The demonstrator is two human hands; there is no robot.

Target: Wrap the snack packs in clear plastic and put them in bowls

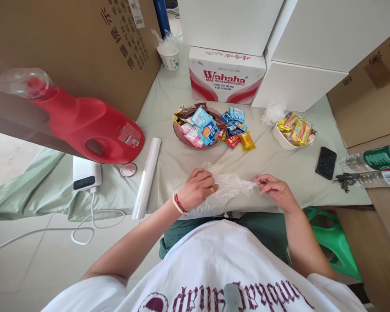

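A crumpled piece of clear plastic film [232, 185] stretches between my two hands just above the cloth near the table's front edge. My left hand [198, 187], with a ring and red and white bracelets, has its fingers curled over the film's left end. On the other side, my right hand [276, 190] pinches the film's right end between thumb and fingertips. Beyond the film is a glass bowl [179, 138] heaped with wrapped snacks, and several more packets [236, 126] lie at its right. A roll of clear film [147, 178] rests left of my left hand.
A white bowl of yellow packets [281, 138], a crumpled plastic clump [273, 113] and a black phone [326, 163] are on the right, near plastic bottles [377, 158]. A red jug [97, 125], a power bank [86, 173] and a paper cup [169, 58] are leftward. Boxes [227, 76] line the back.
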